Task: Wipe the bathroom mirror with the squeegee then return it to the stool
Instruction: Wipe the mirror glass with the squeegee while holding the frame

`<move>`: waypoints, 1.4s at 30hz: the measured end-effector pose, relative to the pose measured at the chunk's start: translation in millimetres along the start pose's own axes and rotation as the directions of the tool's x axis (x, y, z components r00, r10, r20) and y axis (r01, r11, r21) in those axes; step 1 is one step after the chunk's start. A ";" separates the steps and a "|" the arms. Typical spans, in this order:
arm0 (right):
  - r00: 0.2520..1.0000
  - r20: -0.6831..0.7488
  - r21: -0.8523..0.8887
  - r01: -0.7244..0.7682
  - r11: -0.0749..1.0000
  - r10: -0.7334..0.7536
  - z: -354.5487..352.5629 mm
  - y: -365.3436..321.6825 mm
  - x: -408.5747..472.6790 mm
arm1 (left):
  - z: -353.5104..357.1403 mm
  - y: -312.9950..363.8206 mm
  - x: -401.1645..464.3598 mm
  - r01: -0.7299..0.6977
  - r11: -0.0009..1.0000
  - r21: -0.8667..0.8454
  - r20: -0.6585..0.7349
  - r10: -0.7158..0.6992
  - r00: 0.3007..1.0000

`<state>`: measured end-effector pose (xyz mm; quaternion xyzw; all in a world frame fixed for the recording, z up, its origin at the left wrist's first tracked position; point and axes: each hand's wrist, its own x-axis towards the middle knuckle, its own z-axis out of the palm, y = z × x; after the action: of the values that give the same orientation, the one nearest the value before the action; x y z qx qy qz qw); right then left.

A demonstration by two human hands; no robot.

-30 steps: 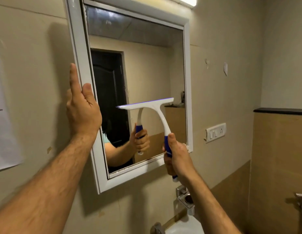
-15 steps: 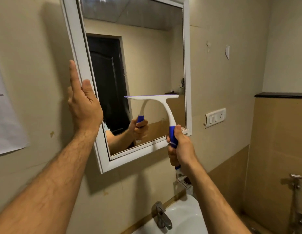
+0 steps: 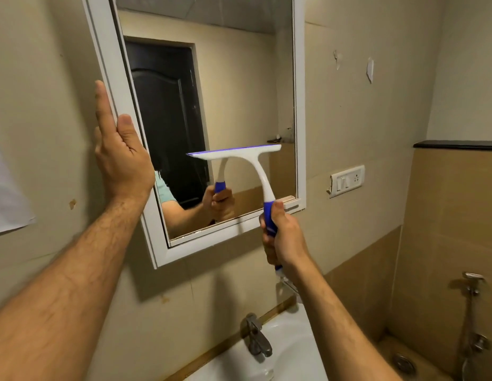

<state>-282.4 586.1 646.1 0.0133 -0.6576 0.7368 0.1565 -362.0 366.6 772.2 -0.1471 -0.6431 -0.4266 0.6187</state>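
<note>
Right hand (image 3: 283, 240) grips the squeegee (image 3: 250, 166) (blade against the mirror (image 3: 239, 86)); left hand (image 3: 121, 149), fingers straight, steadies the frame

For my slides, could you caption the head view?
Right hand draws squeegee across mirror; left hand steadies its frame.

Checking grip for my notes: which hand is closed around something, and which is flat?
The right hand is closed around the squeegee handle; the left hand lies open against the mirror frame.
</note>
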 end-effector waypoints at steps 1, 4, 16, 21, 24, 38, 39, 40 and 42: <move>1.000 0.006 0.007 -0.011 1.000 0.011 1.4 -1.6 3.2 | 0.3 -0.5 0.6 0.001 1.000 0.000 -0.002 -0.001 1.000; 0.999 0.032 0.000 -0.044 0.999 0.044 -4.6 18.9 1.6 | 1.8 -4.8 1.1 -0.001 1.000 -0.002 -0.013 0.001 1.000; 0.999 -0.024 -0.046 -0.038 0.998 0.037 -10.3 23.5 -7.9 | 2.3 -4.8 -0.6 -0.040 0.999 0.005 -0.027 0.040 0.999; 0.995 -0.032 -0.033 -0.101 0.994 0.100 -17.0 44.2 -11.0 | 0.8 -4.0 -1.5 -0.046 0.999 0.013 -0.036 0.046 0.998; 0.986 -0.048 -0.050 -0.161 0.986 0.159 -26.4 68.2 -25.9 | 1.9 -2.3 -1.0 -0.040 0.999 0.008 -0.037 0.040 0.999; 0.986 -0.066 -0.074 -0.158 0.985 0.153 -24.8 47.2 -17.4 | 1.6 -8.2 -4.3 -0.004 1.000 0.024 -0.040 0.005 0.999; 0.983 -0.066 -0.078 -0.178 0.981 0.173 -26.8 55.3 -22.7 | 1.1 -7.1 -5.2 -0.011 0.999 0.034 -0.041 0.012 0.999; 0.980 -0.063 -0.083 -0.193 0.978 0.189 -28.7 61.4 -28.2 | 0.6 -6.0 -6.3 -0.022 0.999 0.042 -0.042 0.024 0.999; 0.976 -0.056 -0.092 -0.214 0.973 0.210 -32.5 67.3 -36.8 | 1.5 -4.7 -6.2 -0.048 0.998 0.044 -0.045 0.050 0.998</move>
<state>-258.0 604.0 568.5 -0.0817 -0.6865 0.7165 0.0927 -365.2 367.0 765.0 -0.1399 -0.6340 -0.4006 0.6466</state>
